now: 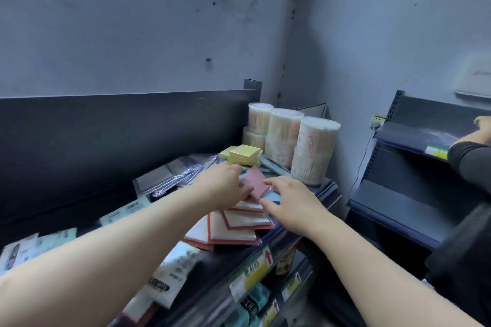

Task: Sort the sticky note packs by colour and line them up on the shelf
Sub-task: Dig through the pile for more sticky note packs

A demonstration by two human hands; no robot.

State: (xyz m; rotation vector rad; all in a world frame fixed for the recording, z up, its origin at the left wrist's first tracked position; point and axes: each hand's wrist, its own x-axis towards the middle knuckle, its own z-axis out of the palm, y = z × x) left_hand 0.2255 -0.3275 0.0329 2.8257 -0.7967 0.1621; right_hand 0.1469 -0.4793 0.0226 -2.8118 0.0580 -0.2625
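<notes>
**A:** Where is the pink pack?

**B:** On top of the heap on the shelf, just in front of the yellow packs. The left hand pinches its near edge.

**A:** And the right hand?

**B:** Fingers spread and relaxed, holding nothing, over the blue pack. Red-edged packs lie fanned below, and tubs of cotton swabs stand behind.

Three stacks of clear tubs are standing at the far right. Two yellow packs are lying beside them. One pink pack, one blue pack and about four red-edged packs are overlapping nearer.
</notes>
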